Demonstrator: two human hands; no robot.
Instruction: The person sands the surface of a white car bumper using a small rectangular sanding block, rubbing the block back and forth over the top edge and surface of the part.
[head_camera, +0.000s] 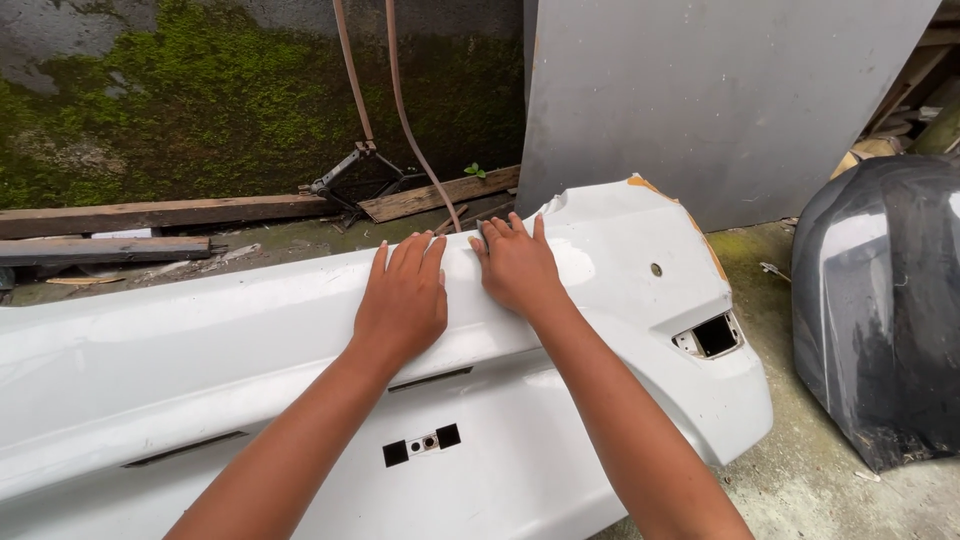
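While both forearms reach forward, the left hand lies flat with fingers spread on the upper ridge of the white car bumper. Just beside it, the right hand presses flat on the same ridge, fingers together; neither hand grips anything. The bumper lies across the concrete floor. A dark bumper stands at right, a grey panel and mossy wall behind.

Outdoor yard, daylight. Mossy concrete wall at back, weathered wooden planks along its base. Grey flat panel leaning upright at right. Rough concrete floor, damp and green in patches. Wood scraps far right.
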